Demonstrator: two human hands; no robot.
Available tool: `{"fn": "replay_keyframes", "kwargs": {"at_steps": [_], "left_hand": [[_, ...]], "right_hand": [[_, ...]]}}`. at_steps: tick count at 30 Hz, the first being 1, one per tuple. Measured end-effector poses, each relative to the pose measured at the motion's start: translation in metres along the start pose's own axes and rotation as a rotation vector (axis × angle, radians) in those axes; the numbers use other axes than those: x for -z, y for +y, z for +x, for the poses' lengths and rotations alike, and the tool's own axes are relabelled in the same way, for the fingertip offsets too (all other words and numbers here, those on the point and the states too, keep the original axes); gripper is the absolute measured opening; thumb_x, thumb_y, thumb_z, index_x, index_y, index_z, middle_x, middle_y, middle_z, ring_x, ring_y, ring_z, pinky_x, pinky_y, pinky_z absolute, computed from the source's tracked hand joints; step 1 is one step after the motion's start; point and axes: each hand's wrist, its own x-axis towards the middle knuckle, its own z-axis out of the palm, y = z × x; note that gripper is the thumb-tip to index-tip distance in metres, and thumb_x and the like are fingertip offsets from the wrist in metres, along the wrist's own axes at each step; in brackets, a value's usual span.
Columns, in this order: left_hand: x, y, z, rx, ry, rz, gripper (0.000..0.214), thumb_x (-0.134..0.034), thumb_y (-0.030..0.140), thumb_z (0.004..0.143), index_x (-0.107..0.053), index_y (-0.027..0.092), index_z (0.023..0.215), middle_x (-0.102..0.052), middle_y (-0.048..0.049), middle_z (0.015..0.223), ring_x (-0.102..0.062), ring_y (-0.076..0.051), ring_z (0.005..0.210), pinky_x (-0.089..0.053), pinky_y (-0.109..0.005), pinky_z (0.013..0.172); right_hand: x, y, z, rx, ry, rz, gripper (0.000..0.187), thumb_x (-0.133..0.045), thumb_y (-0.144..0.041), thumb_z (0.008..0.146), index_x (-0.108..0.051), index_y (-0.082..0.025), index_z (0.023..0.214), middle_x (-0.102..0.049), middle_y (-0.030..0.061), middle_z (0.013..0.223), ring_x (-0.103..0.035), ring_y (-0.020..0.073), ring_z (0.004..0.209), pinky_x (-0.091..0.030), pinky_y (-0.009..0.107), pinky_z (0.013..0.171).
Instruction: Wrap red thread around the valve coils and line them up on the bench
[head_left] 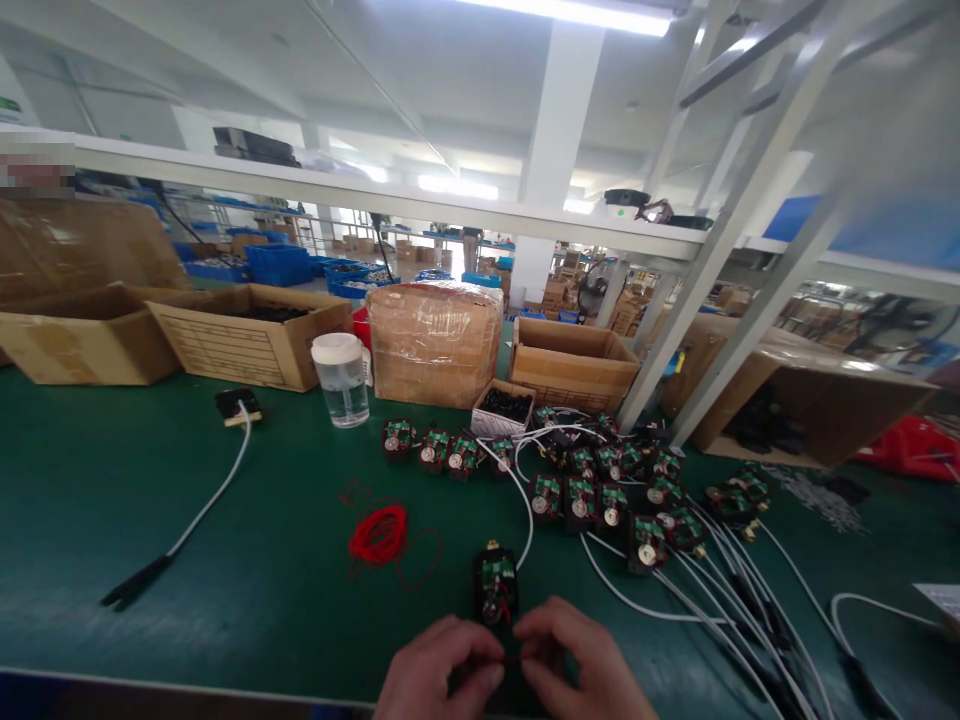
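My left hand (439,672) and my right hand (581,665) meet at the near edge of the green table (150,500), fingers pinched together on a thin red wire (512,659). Just beyond my fingertips lies a small black module with a green circuit board (495,583), the red wire running to it. A coil of red wire (379,535) lies to its left. Several similar modules (592,490) with white cables are spread to the right.
A clear plastic jar with a white lid (341,380) stands mid-table. Cardboard boxes (251,335), a wrapped box (435,340) and a small box of black parts (502,408) line the back. A white cable with a black plug (180,535) lies at left. Metal frame struts (720,290) rise at right.
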Motion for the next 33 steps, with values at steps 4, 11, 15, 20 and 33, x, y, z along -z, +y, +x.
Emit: {"fn": "replay_keyframes", "kwargs": {"at_steps": [4,11,15,20,33], "left_hand": [[-0.005,0.007,0.002,0.04,0.122,-0.025,0.009,-0.069,0.032,0.079,-0.077,0.028,0.079,-0.075,-0.001,0.081,-0.067,-0.022,0.08,-0.047,-0.028,0.077],[0.001,0.022,0.013,0.007,0.237,0.011,0.012,-0.065,0.034,0.082,-0.074,0.027,0.077,-0.073,0.0004,0.081,-0.067,-0.02,0.08,-0.047,-0.028,0.077],[0.006,0.03,0.022,-0.04,0.3,0.085,0.015,-0.06,0.034,0.083,-0.072,0.027,0.077,-0.07,-0.0001,0.08,-0.065,-0.02,0.077,-0.047,-0.03,0.075],[0.011,0.034,0.038,0.002,0.378,0.101,0.016,-0.057,0.034,0.08,-0.069,0.025,0.074,-0.067,-0.0011,0.075,-0.062,-0.02,0.071,-0.047,-0.032,0.07],[0.011,0.036,0.046,0.123,0.283,0.103,0.009,-0.056,0.028,0.08,-0.062,0.024,0.075,-0.068,0.0012,0.073,-0.065,-0.019,0.069,-0.046,-0.03,0.067]], "right_hand": [[-0.001,-0.007,0.004,-0.008,0.139,0.004,0.02,-0.059,-0.02,0.086,-0.07,-0.021,0.102,-0.064,0.0032,0.088,-0.062,0.0175,0.079,-0.048,0.025,0.07],[0.005,-0.023,0.022,-0.008,0.231,-0.007,0.017,-0.058,-0.018,0.091,-0.068,-0.022,0.103,-0.063,0.0024,0.089,-0.061,0.0172,0.079,-0.048,0.026,0.07],[0.005,-0.033,0.034,0.007,0.262,-0.072,0.024,-0.056,-0.007,0.089,-0.066,-0.022,0.105,-0.063,0.002,0.094,-0.062,0.0175,0.084,-0.049,0.027,0.074],[0.002,-0.044,0.046,0.005,0.26,-0.292,0.031,-0.057,0.002,0.088,-0.064,-0.023,0.105,-0.062,0.0026,0.096,-0.061,0.0206,0.089,-0.048,0.03,0.078],[-0.007,-0.052,0.054,0.039,0.203,-0.751,0.024,-0.052,0.0,0.093,-0.063,-0.019,0.104,-0.061,0.0083,0.099,-0.059,0.0276,0.092,-0.051,0.043,0.083]]}}
